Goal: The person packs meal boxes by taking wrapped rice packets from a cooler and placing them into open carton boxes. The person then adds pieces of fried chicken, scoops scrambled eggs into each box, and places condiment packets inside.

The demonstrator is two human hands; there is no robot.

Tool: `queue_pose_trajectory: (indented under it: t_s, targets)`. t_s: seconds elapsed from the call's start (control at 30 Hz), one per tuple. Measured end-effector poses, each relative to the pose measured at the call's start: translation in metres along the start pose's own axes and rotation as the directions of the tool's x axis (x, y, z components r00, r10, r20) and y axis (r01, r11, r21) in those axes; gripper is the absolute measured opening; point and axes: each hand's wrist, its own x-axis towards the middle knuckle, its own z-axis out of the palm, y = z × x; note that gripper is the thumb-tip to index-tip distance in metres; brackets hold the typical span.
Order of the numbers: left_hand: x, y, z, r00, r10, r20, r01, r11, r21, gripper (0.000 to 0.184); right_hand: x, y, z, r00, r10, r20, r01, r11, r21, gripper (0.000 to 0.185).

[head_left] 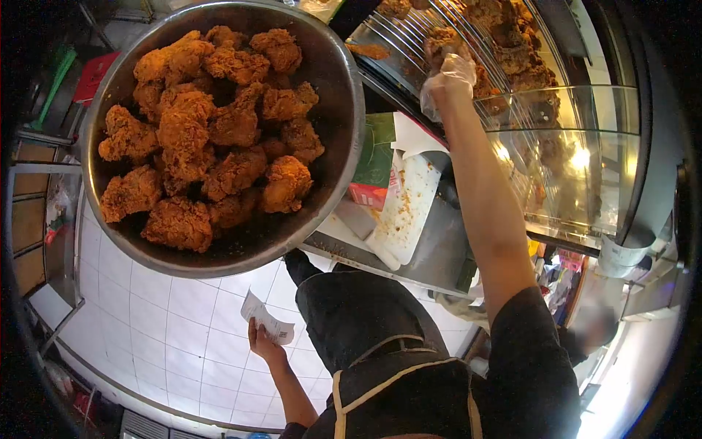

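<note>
My left hand [265,342] hangs low at the left and pinches a printed paper slip [272,323]. In a clear plastic glove, my right hand [450,77] reaches into the glass display case [592,110], its fingers round a piece of fried chicken [442,42] above a wire rack [409,33]. More browned pieces [512,44] lie deeper in the case. A large steel bowl [356,121], piled with fried chicken [186,135], stands at the upper left, apart from both hands.
Between bowl and case, a green-and-red box [374,157] and a crumb-covered white board [406,212] lie on the metal counter [446,249]. A white bucket [625,252] is at the right. Another person [592,333] is at the far right. White tiles [183,322] cover the floor.
</note>
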Motion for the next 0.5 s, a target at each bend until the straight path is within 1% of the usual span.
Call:
queue_pose_trajectory:
  t_s: [0.03,0.07,0.1,0.13,0.17,0.2,0.23,0.27,0.33,0.37,0.4,0.43,0.47,0.5]
  targets:
    - [0.001,-0.001,0.0,1.0,-0.001,-0.003,0.0,1.0,-0.007,0.041,0.0,-0.001,-0.004,0.997,0.032,0.065,-0.039,0.993,0.11,0.015]
    - [0.001,-0.001,0.001,1.0,-0.005,-0.016,0.006,1.0,0.013,0.041,0.0,-0.002,-0.005,0.99,0.058,0.13,-0.085,0.973,0.215,0.015]
    - [0.0,0.0,0.002,1.0,-0.011,-0.029,0.012,0.999,0.034,0.041,0.004,-0.001,-0.001,0.995,-0.024,0.099,0.017,0.998,0.067,0.025]
    - [-0.001,0.0,0.002,0.999,-0.012,-0.031,0.013,0.999,0.031,0.041,0.005,0.001,0.0,0.994,-0.023,0.103,0.016,0.998,0.065,0.025]
    - [-0.003,0.001,0.003,0.999,-0.022,-0.032,0.023,1.0,0.013,0.041,0.004,0.0,0.004,0.967,-0.25,0.043,0.21,0.694,-0.688,0.033]
    - [-0.004,0.001,0.003,0.999,-0.032,-0.033,0.032,0.999,-0.006,0.042,-0.003,-0.004,0.01,0.884,-0.434,0.173,0.151,-0.084,-0.985,0.042]
    - [-0.003,0.0,0.002,0.999,-0.034,-0.034,0.034,0.999,-0.005,0.042,-0.011,-0.012,0.015,0.933,-0.21,0.293,0.231,-0.275,-0.933,0.059]
    - [-0.002,-0.002,-0.001,0.998,-0.047,-0.041,0.047,0.999,-0.016,0.042,-0.028,-0.015,0.017,0.933,-0.21,0.293,0.231,-0.278,-0.933,0.059]
    - [-0.001,-0.006,0.001,0.997,-0.063,-0.047,0.061,0.997,-0.044,0.042,-0.054,-0.017,0.026,0.883,-0.32,0.344,0.317,-0.135,-0.939,0.068]
    - [-0.001,-0.007,0.002,0.998,-0.041,-0.038,0.04,0.999,-0.037,0.042,-0.042,-0.013,0.02,0.923,-0.305,0.233,0.232,-0.042,-0.972,0.076]
    - [-0.003,-0.003,0.005,0.999,-0.02,-0.028,0.019,0.999,-0.029,0.042,-0.039,-0.011,0.014,0.922,-0.307,0.237,0.235,-0.043,-0.971,0.076]
    - [-0.007,0.001,0.007,1.0,0.012,-0.02,-0.011,1.0,0.013,0.042,-0.037,-0.008,0.007,0.912,-0.299,0.281,0.321,0.094,-0.942,0.071]
    - [-0.005,-0.002,0.005,1.0,0.01,-0.023,-0.01,1.0,0.012,0.042,-0.039,-0.006,0.004,0.898,-0.296,0.325,0.397,0.231,-0.888,0.067]
    - [-0.001,-0.006,0.002,1.0,0.025,-0.016,-0.024,0.998,0.052,0.042,-0.037,-0.007,0.003,0.89,-0.295,0.347,0.431,0.296,-0.852,0.065]
